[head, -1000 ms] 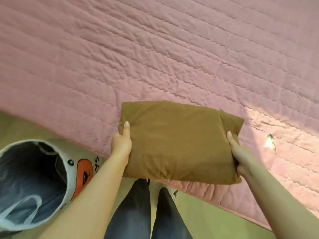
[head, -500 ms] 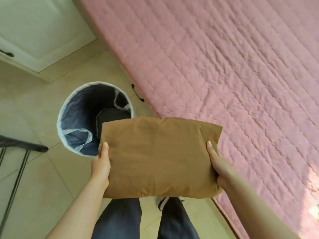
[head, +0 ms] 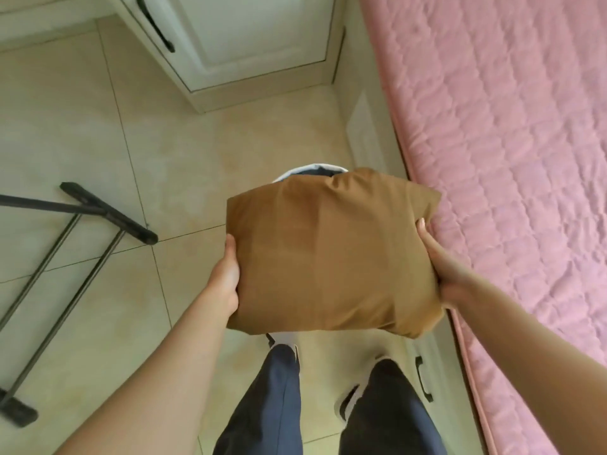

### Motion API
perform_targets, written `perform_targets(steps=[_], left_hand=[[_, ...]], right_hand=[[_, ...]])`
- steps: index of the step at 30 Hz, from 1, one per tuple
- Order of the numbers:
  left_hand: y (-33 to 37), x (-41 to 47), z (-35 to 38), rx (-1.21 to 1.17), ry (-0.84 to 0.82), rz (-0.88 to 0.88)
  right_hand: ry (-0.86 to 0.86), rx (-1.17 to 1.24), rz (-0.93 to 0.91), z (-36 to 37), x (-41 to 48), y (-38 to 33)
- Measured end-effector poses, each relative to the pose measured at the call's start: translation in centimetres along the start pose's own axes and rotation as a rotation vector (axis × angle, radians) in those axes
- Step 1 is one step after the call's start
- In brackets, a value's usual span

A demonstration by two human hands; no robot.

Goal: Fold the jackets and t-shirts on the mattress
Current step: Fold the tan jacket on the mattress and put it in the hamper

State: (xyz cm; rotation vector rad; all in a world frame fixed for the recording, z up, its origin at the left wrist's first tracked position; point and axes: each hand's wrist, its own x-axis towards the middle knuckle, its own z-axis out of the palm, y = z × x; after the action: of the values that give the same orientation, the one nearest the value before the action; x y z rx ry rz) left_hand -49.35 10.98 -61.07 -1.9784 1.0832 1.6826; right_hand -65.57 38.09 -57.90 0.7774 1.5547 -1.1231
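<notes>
Folded garment (head: 331,254), gripped by left hand (head: 226,274) and right hand (head: 441,267), moved from mattress (head: 509,159) to above basket (head: 308,170). Folding looks finished

Bright, soft, even indoor light
Pale sheen on the floor tiles (head: 82,126) at 10 o'clock; wide-angle bowing along the mattress (head: 509,159) edge at 3 o'clock; overall slightly soft focus

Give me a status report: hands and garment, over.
Left hand, right hand: each grips one side of folded brown garment. Garment held beside mattress. Basket mostly hidden under it.
</notes>
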Motion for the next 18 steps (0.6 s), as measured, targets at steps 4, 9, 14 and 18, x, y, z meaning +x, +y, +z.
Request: perform_targets(steps=[4,9,14,18], left_hand=[[0.2,2.8,0.7,-0.054,-0.156,-0.092],[0.2,6.9,2.8,-0.063,-0.071,-0.011],[-0.6,7.7,7.2,0.198,0.300,0.219],[-1.7,10.0,10.2,0.068,0.413,0.272]], right_hand=[[-0.110,-0.140,0.139,3.2,2.7,-2.5],[-0.075,-0.403,0.237,7.0,7.5,-3.2],[0.086,-0.425,0.146,9.0,13.2,-2.9],[0.220,-0.355,0.005,9.5,16.8,-1.9]])
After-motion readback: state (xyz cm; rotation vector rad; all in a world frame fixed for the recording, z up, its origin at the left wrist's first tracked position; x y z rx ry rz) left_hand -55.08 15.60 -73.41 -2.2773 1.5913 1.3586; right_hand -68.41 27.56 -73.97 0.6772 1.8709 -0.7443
